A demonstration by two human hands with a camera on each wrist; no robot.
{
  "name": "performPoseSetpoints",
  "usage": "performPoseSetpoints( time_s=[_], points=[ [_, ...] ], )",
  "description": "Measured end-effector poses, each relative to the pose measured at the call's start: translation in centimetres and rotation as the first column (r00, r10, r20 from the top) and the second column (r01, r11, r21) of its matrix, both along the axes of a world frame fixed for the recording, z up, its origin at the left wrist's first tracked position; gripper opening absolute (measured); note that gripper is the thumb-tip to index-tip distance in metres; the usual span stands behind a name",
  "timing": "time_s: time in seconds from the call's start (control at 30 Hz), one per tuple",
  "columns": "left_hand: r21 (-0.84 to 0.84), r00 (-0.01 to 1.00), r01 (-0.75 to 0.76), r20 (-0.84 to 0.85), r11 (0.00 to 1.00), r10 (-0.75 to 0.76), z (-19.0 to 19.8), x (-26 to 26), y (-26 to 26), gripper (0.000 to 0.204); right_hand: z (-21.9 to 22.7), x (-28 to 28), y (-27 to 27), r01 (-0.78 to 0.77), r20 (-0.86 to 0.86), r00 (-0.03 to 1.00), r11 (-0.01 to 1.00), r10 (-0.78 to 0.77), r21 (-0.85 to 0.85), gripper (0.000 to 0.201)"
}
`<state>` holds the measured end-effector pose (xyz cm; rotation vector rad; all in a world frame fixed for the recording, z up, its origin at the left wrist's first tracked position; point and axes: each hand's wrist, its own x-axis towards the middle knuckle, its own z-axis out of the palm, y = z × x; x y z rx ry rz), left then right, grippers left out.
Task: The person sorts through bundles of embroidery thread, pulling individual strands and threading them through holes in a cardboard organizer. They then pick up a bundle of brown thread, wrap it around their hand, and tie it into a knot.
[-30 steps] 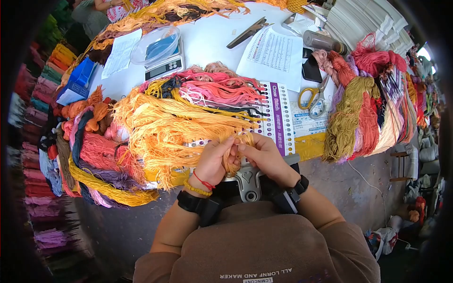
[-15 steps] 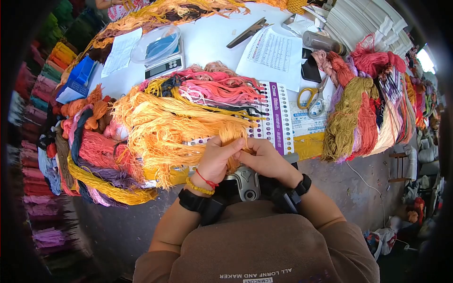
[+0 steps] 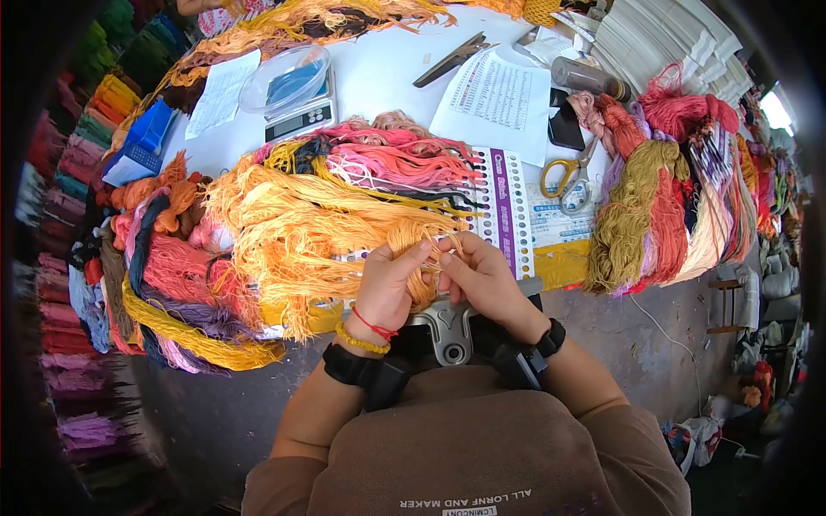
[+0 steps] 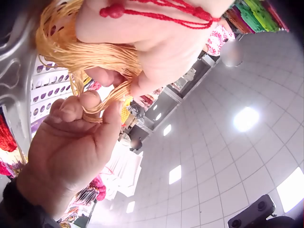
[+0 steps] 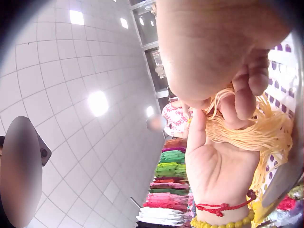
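Note:
A bundle of light orange thread (image 3: 410, 242) is gripped in my left hand (image 3: 385, 288), the strands passing between thumb and fingers. My right hand (image 3: 487, 284) pinches a few strands just to the right, its fingertips close to the left thumb. In the left wrist view the right hand (image 4: 71, 147) has its thumb and fingers on a loop of the thread (image 4: 102, 57). From the right wrist view, the thread (image 5: 251, 133) lies across the left palm (image 5: 221, 171). A large heap of the same orange thread (image 3: 292, 232) lies to the left on the table.
A metal clamp (image 3: 451, 335) is at the table's near edge. Beyond the hands are a punched card (image 3: 502, 206), scissors (image 3: 565, 182), a phone (image 3: 565, 127), printed sheets (image 3: 495, 95) and a scale (image 3: 299, 122). More coloured skeins (image 3: 637, 215) hang at the right.
The held bundle has shifted slightly left, and the right fingers have drawn a few strands away from it. Both hands stay close together near the table's edge.

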<state>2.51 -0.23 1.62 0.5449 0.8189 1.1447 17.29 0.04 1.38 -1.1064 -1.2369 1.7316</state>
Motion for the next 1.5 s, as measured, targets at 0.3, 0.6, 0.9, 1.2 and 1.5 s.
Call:
performPoseSetpoints(
  time_s=[0.3, 0.6, 0.9, 1.2, 1.5],
  points=[
    [0.011, 1.000, 0.008, -0.009, 1.000, -0.008, 0.6, 0.4, -0.2, 0.020, 0.4, 0.2, -0.2, 0.053, -0.018, 0.998, 0.999, -0.053, 0.009, 0.019],
    [0.033, 0.999, 0.031, 0.037, 0.999, -0.032, 0.1, 0.3, 0.0, 0.019, 0.1, 0.2, -0.3, 0.065, -0.074, 0.995, 0.998, -0.063, 0.017, 0.019],
    [0.036, 0.998, 0.015, 0.054, 0.999, -0.017, 0.2, 0.7, 0.0, 0.020, -0.8, 0.8, -0.3, 0.053, -0.150, 0.988, 0.998, -0.047, 0.038, 0.018],
    [0.042, 0.991, 0.053, 0.120, 0.998, -0.057, 0.5, 0.8, 0.0, 0.021, -1.0, 1.3, -0.2, 0.018, -0.164, 0.986, 1.000, -0.019, -0.008, 0.019],
    [0.027, 0.991, 0.069, 0.112, 0.997, -0.072, 0.4, 0.7, 0.0, 0.023, -1.1, 1.7, -0.3, 0.008, -0.147, 0.989, 1.000, -0.004, 0.027, 0.018]
  ],
)
